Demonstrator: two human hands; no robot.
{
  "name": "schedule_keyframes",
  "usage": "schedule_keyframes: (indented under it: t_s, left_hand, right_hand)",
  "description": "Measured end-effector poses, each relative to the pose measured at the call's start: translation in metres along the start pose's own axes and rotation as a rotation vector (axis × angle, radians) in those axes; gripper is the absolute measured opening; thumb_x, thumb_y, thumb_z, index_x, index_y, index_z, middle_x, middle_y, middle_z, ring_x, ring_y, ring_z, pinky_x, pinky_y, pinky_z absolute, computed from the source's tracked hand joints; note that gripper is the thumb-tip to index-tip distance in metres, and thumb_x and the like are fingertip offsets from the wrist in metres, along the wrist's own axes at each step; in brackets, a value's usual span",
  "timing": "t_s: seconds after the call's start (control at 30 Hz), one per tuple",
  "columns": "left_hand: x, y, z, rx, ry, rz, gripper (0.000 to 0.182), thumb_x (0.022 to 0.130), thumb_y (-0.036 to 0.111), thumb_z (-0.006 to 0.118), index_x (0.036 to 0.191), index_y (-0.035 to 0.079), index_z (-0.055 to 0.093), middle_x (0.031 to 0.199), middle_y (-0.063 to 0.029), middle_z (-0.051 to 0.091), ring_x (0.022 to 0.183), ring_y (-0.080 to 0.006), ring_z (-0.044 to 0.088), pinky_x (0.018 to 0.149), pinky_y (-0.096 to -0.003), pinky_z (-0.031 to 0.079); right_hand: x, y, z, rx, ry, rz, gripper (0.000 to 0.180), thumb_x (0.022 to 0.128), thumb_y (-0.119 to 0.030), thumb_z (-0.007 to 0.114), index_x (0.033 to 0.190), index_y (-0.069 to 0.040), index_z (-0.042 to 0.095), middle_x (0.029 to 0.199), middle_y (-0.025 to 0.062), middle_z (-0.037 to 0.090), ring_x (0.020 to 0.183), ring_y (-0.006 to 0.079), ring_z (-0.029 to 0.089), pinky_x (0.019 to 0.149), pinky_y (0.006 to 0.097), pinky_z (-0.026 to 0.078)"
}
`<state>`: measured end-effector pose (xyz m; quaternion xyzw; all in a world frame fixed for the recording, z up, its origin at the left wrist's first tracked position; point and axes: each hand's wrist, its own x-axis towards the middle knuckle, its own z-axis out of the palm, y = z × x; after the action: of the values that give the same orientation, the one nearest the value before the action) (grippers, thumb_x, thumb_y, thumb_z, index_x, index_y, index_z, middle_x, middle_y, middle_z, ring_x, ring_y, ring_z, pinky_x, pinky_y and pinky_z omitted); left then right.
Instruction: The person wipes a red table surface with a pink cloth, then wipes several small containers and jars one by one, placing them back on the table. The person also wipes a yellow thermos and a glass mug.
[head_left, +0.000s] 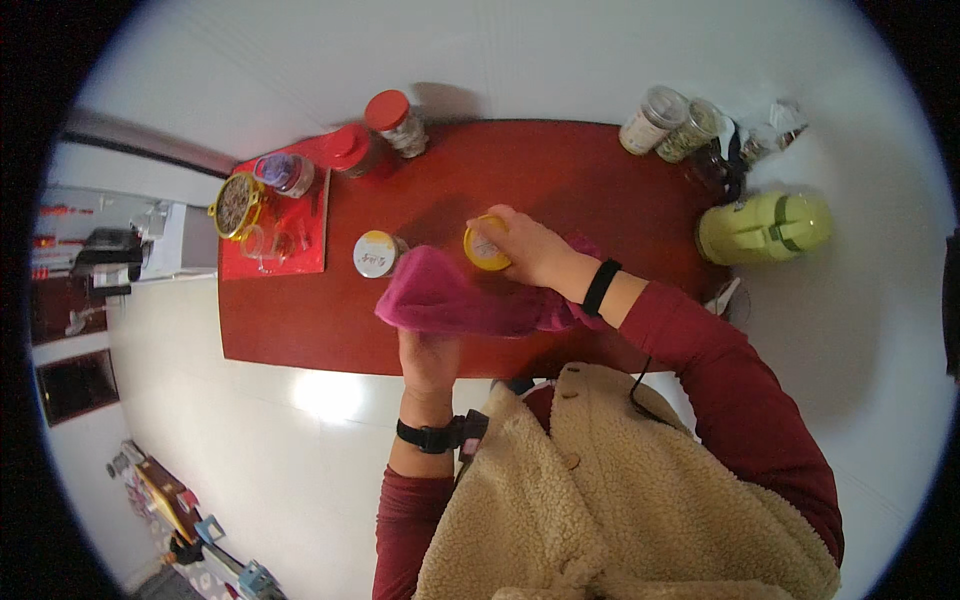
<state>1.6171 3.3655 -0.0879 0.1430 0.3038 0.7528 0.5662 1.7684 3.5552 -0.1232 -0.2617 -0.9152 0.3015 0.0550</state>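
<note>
My right hand (529, 247) grips a container with a yellow lid (487, 244) above the dark red table (345, 322). A magenta cloth (465, 300) covers the fingers of my left hand (429, 360) and stretches right, passing below my right hand towards its wrist. The cloth hides how those left fingers are closed on it. Just left of the cloth stands a jar with a white and yellow lid (376, 253).
Red-lidded jars (388, 111) stand at the back left, near a red mat (296, 259) with a yellow-rimmed container (238, 206) and a purple-topped jar (289, 174). Clear-lidded jars (656, 120) and a yellow-green flask (765, 229) are at the right.
</note>
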Motion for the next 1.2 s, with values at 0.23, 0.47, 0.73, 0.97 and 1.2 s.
schedule_keyframes:
  t_s: [0.23,0.47,0.73,0.97,1.2]
  left_hand:
    - [0.065,-0.039,0.006,0.894,0.251,0.065,0.059,0.101,0.03,0.059,0.151,0.006,0.039,0.144,-0.013,0.053,0.129,-0.0286,0.054,0.107,-0.0435,0.045]
    - [0.106,-0.089,0.019,2.066,-0.089,0.598,0.068,0.086,0.042,0.074,0.14,0.006,0.054,0.143,-0.0184,0.053,0.125,-0.0402,0.054,0.107,-0.0499,0.043]
    - [0.121,-0.091,-0.007,1.742,0.012,0.503,0.027,0.097,0.017,0.06,0.121,0.006,0.068,0.118,-0.0143,0.068,0.111,-0.0333,0.063,0.098,-0.0432,0.049]
    - [0.128,-0.097,-0.022,1.5,0.162,0.347,0.027,0.1,0.012,0.054,0.121,0.001,0.066,0.117,-0.0172,0.068,0.109,-0.0346,0.063,0.097,-0.0427,0.048]
    - [0.122,-0.099,-0.013,1.688,0.189,0.439,0.027,0.101,0.012,0.052,0.121,0.0,0.065,0.116,-0.0197,0.066,0.108,-0.0363,0.062,0.097,-0.0431,0.048]
  right_hand:
    - [-0.05,0.04,0.008,0.193,0.246,0.265,0.09,0.081,-0.01,0.077,0.158,-0.017,0.032,0.162,0.0244,0.024,0.138,0.0454,0.045,0.112,0.0488,0.045]
    - [-0.132,0.048,0.061,-0.173,-0.176,0.411,0.067,0.091,-0.02,0.071,0.153,-0.021,0.043,0.164,0.0228,0.022,0.148,0.05,0.025,0.109,0.0714,0.034]
    - [-0.106,0.1,0.03,0.818,0.562,0.674,0.045,0.087,-0.011,0.067,0.131,-0.006,0.059,0.128,0.0183,0.064,0.122,0.0334,0.06,0.104,0.0393,0.048]
    - [-0.02,0.016,0.038,0.964,0.696,0.076,0.045,0.098,-0.028,0.061,0.137,-0.005,0.059,0.135,0.0156,0.063,0.127,0.0305,0.059,0.11,0.0391,0.043]
    - [0.002,0.067,0.069,1.076,0.375,0.49,0.044,0.108,-0.032,0.041,0.135,-0.003,0.06,0.136,0.0172,0.063,0.128,0.0303,0.057,0.108,0.0382,0.043]
